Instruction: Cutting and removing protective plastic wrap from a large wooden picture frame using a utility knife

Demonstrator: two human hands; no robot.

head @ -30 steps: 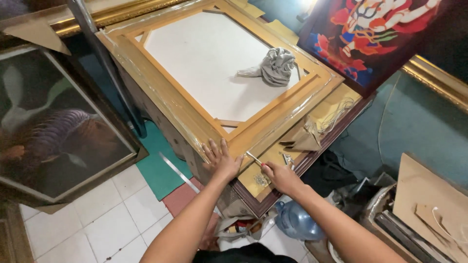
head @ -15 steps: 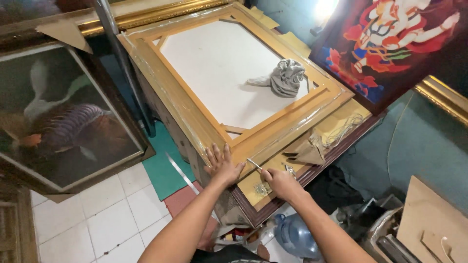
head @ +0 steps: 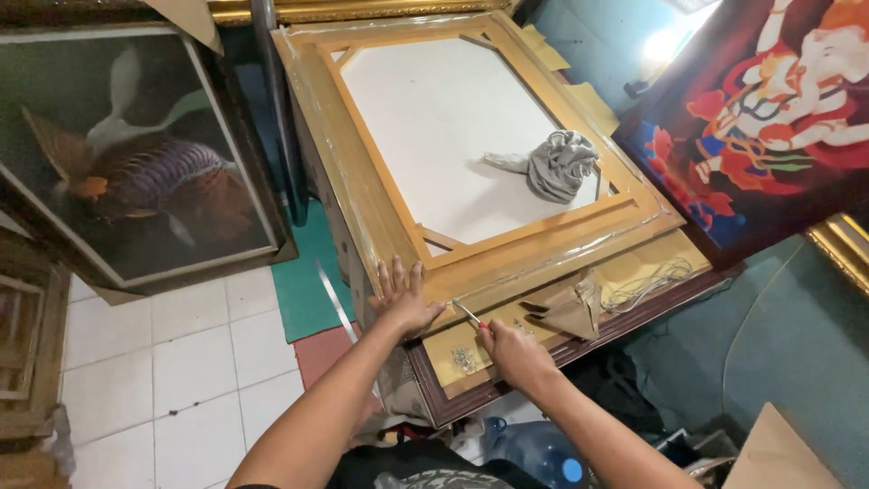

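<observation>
Right hand [head: 514,351] fingers closed around a red-handled screwdriver [head: 470,316], shaft tip against the near rail of the wooden picture frame [head: 380,217]. Left hand [head: 404,297] flat, fingers spread, pressing the same rail just left of the tip. Beyond the fingertips, white canvas back [head: 444,118] with a crumpled grey cloth [head: 557,165]. Far right, a red painting [head: 778,109].
</observation>
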